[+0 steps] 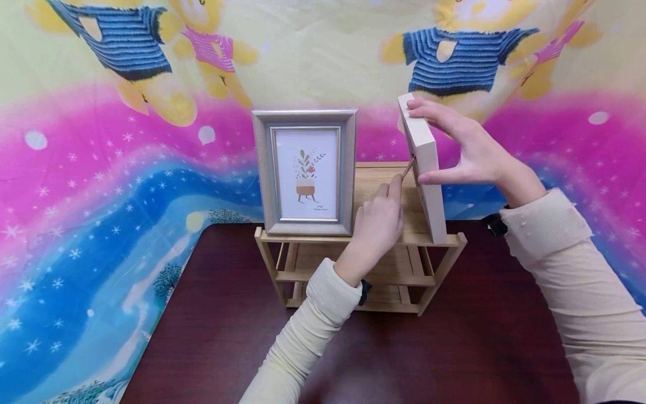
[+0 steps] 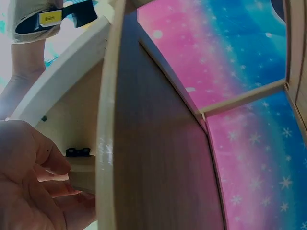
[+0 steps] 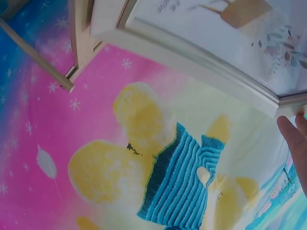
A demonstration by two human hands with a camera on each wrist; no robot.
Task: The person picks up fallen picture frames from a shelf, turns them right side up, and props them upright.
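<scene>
A white picture frame (image 1: 428,160) stands edge-on at the right of the wooden rack's top board (image 1: 378,175). Thumb and fingers of my right hand (image 1: 469,145) grip its outer edge from the right. In the right wrist view, its fingertips (image 3: 293,136) lie at a corner of the frame. My left hand (image 1: 378,219) reaches in behind the frame and pinches the frame's wooden stand leg (image 2: 82,180). Above that leg, a black hinge (image 2: 78,152) shows on the frame's back. Beside it on the rack stands a grey picture frame (image 1: 261,168) with a potted-plant print.
The slatted wooden rack (image 1: 444,269) has lower shelves and stands on a dark red-brown table (image 1: 212,336). Behind hangs a colourful cloth (image 1: 313,50) printed with bears and snowflakes. The grey frame is just left of my left hand.
</scene>
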